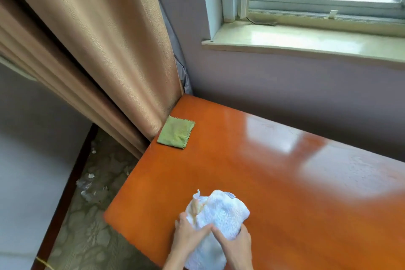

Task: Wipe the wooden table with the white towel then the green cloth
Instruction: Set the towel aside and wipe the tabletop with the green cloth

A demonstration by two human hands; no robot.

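The white towel [221, 215] is bunched up over the near left part of the glossy orange-brown wooden table [274, 171]. My left hand [188, 234] grips its left side. My right hand [236, 245] grips its lower right part, thumbs almost touching in the middle. The towel's lower end hangs toward me between my wrists. The green cloth [176, 132] lies flat and folded at the table's far left edge, well away from both hands and touching the curtain.
A tan curtain [105, 50] hangs along the table's left side. A purple-grey wall and a window sill [306, 41] stand behind the table. Left of the table is patterned floor [92, 204] with small bits of litter.
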